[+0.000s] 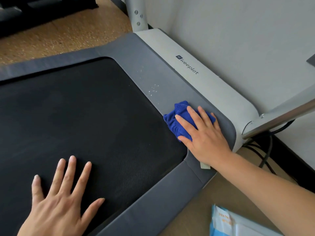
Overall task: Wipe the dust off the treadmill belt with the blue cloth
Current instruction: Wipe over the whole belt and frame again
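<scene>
While the black ribbed treadmill belt (76,120) lies leftward of the cloth, we log a bunched blue terry cloth (177,123) on the grey frame border (150,65), just beside the belt's edge. Our right hand (202,132), the nearer one, presses it flat with straight fingers. White dust specks (153,89) sit beyond. Our left hand (63,198) rests splayed on the belt, holding nothing.

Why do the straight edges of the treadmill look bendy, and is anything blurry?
Head view: the wide lens bows the treadmill's grey frame; soft, even light with no harsh glare; the blue cloth and both hands look sharp; the dark shapes at the top left corner are smeared.
</scene>
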{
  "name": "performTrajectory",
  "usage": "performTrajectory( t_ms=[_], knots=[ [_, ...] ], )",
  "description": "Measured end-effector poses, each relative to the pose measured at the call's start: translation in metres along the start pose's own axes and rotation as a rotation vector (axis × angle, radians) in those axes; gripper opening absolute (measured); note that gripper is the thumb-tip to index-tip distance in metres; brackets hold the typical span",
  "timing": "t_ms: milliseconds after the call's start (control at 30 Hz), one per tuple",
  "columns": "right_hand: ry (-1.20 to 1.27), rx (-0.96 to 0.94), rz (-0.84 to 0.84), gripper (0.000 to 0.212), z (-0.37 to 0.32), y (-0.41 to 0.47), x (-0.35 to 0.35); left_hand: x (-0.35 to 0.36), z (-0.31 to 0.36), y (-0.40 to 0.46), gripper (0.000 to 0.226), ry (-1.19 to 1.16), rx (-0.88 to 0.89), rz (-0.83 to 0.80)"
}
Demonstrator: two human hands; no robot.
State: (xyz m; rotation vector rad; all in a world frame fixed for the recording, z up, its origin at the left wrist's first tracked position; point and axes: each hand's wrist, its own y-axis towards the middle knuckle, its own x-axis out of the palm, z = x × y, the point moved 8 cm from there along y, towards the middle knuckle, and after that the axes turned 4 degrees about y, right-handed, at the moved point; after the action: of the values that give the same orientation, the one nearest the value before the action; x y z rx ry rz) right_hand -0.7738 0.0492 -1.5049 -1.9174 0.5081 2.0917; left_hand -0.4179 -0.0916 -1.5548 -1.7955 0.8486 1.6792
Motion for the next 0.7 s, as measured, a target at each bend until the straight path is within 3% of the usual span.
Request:
performTrajectory(
  t_ms=[167,400,700],
  knots=[
    [-0.020,-0.012,0.018,0.064,-0.017,0.085,0.000,-0.006,0.002,0.003,0.092,-0.053,-0.009,0.058],
    [-0.036,0.020,0.008,0.062,-0.050,0.197,0.005,-0.009,-0.004,0.006,0.086,-0.139,-0.076,-0.029],
    [-0.001,-0.022,0.014,0.055,-0.052,0.184,0.003,-0.001,-0.023,0.013,0.081,-0.149,-0.351,-0.131]
  ],
)
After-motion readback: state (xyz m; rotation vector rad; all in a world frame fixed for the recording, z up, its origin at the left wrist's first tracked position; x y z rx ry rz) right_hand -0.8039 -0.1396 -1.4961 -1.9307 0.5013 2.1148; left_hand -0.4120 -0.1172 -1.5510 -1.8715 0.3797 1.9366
